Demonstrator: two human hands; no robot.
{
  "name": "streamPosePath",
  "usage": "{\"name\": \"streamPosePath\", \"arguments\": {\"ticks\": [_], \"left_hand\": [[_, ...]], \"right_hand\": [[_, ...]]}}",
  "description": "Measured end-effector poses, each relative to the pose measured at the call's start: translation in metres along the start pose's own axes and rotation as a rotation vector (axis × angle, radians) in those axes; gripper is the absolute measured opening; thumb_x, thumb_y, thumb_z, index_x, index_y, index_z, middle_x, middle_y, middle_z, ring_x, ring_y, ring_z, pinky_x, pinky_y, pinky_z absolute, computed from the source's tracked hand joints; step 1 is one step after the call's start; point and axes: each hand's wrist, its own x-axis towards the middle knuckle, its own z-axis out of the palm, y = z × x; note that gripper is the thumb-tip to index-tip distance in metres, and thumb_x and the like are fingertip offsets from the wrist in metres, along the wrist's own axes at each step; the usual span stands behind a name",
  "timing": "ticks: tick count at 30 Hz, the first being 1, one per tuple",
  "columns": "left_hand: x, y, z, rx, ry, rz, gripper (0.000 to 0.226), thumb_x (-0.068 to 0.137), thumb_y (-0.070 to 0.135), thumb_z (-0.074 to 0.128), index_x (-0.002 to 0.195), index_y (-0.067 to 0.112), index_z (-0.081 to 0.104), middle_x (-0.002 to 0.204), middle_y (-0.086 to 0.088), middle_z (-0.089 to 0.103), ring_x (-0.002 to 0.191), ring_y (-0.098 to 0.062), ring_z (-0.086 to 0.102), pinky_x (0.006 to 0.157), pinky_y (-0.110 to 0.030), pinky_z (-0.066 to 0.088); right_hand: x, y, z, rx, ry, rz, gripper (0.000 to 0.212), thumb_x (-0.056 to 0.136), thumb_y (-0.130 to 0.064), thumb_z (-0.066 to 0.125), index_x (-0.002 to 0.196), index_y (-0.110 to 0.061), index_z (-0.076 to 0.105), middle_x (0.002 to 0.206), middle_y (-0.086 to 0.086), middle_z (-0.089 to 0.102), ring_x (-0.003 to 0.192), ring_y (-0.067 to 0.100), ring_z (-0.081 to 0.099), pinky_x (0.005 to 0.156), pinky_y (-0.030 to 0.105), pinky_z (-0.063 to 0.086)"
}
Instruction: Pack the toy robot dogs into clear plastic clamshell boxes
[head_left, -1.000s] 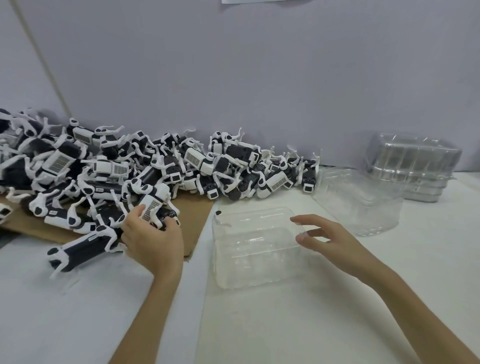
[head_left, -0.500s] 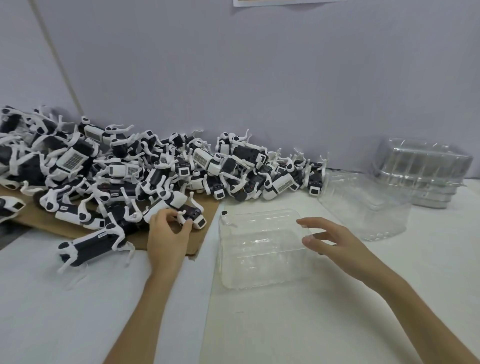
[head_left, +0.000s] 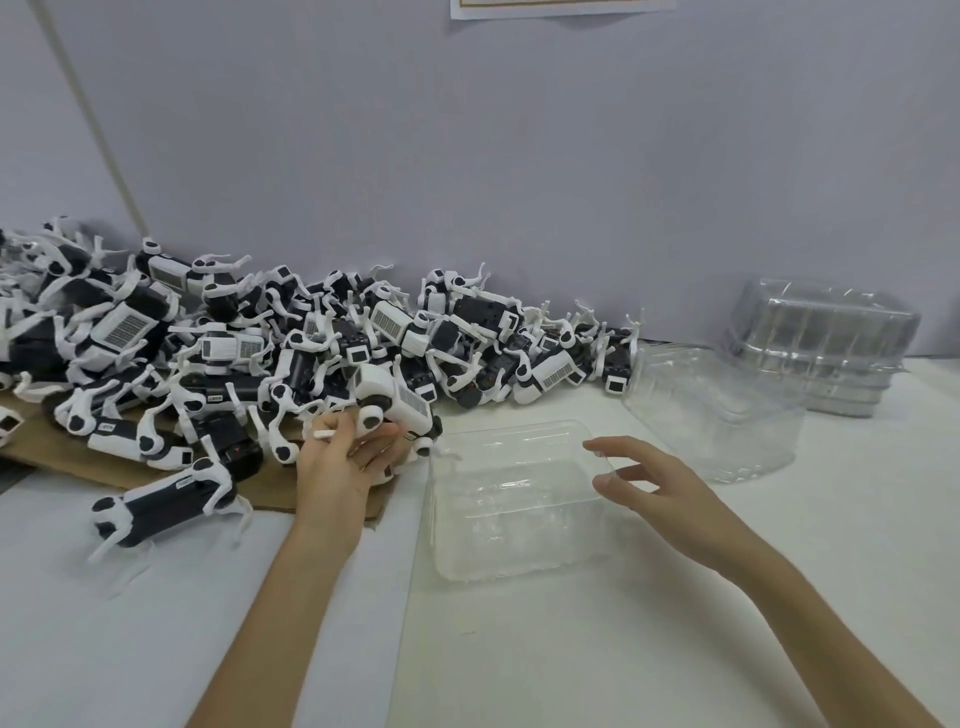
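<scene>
Nearby, left hand (head_left: 337, 470) grips a boxy white toy dog (head_left: 397, 400) beside clear clamshell (head_left: 519, 525).

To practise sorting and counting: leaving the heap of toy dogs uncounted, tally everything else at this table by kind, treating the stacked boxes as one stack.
Hands: 2 (left hand, right hand)
Held toy dog, in left hand: 1
Loose clear boxes: 2
Stack of clear boxes: 1
Cardboard sheet: 1
Total: 7
</scene>
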Motion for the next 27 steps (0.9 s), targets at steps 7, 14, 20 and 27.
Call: {"name": "streamPosePath", "arguments": {"ticks": [7,14,20,27], "left_hand": [[-0.008,0.008,0.006,-0.113,-0.171,0.017,0.023,0.106,0.022,0.039,0.086,0.022,0.050,0.092,-0.004,0.070,0.094,-0.018,0.071,0.093,-0.037,0.052],[-0.015,0.012,0.009,-0.271,-0.570,-0.044,0.018,0.097,0.021,0.048,0.097,0.021,0.066,0.098,-0.002,0.077,0.119,-0.033,0.065,0.102,-0.046,0.052],[-0.030,0.009,0.020,-0.149,-0.969,-0.136,0.024,0.094,0.027,0.066,0.112,0.011,0.068,0.107,-0.009,0.076,0.112,-0.033,0.069,0.103,-0.047,0.049],[-0.035,0.007,0.020,-0.089,-0.891,-0.259,0.050,0.085,0.035,0.079,0.119,0.008,0.055,0.112,-0.020,0.073,0.102,-0.036,0.072,0.091,-0.042,0.056]], "right_hand": [[-0.006,-0.009,0.009,-0.493,0.213,-0.226,0.061,0.099,-0.038,0.057,0.155,-0.037,0.032,0.150,-0.020,0.038,0.133,0.000,0.042,0.108,0.030,0.033],[-0.014,-0.029,0.025,-0.495,0.342,-0.579,0.095,0.089,-0.052,0.064,0.162,-0.026,0.009,0.167,-0.011,0.015,0.152,0.007,0.020,0.119,0.017,0.015],[-0.021,-0.038,0.053,-0.420,0.369,-0.797,0.083,0.094,-0.040,0.070,0.159,-0.020,0.023,0.164,0.005,0.026,0.148,0.019,0.032,0.118,0.032,0.032],[-0.020,-0.037,0.050,-0.359,0.457,-0.806,0.045,0.106,-0.028,0.049,0.148,-0.014,0.044,0.150,0.004,0.046,0.135,0.021,0.048,0.108,0.036,0.043]]}}
